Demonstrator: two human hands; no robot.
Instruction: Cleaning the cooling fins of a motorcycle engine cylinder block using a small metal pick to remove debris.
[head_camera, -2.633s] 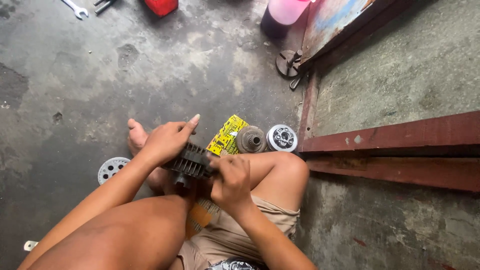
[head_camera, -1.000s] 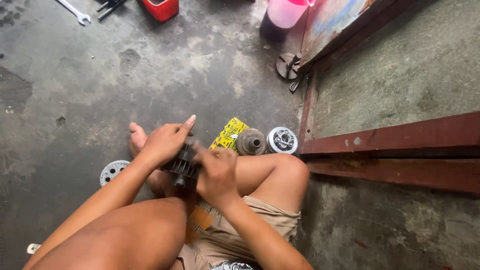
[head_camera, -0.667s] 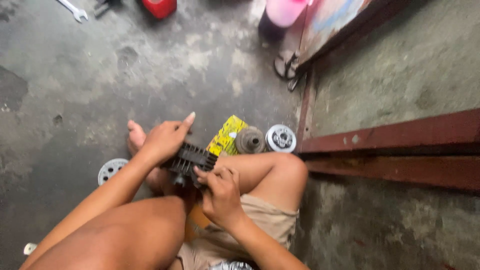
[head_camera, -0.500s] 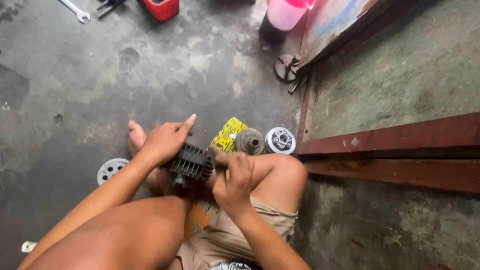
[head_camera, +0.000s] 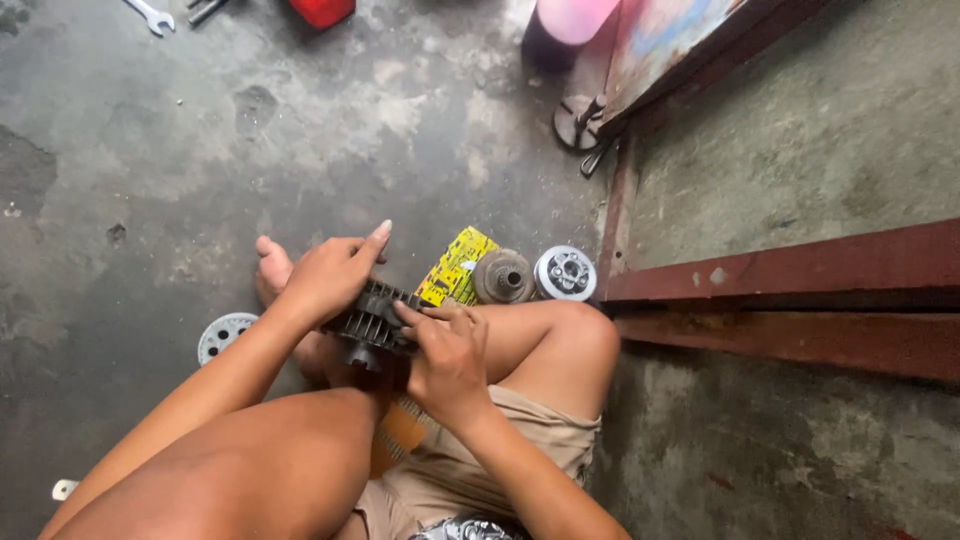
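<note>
A person sits on the stained grey concrete floor (head_camera: 150, 150), and both hands hold a dark, ribbed metal engine part (head_camera: 372, 322) above the bent legs. The left hand (head_camera: 328, 275) curls over the far end of the part, forefinger stretched out straight. The right hand (head_camera: 447, 352) presses on the near end, fingers bent against the ribs. Just beyond the hands a yellow printed carton (head_camera: 456, 266) lies on the floor, beside it a brownish round metal hub (head_camera: 503, 277) and a silver round clutch-like disc (head_camera: 565, 273). A pale perforated metal disc (head_camera: 222, 334) lies left of the forearm. A silver spanner (head_camera: 150, 14) lies far off at the top edge
</note>
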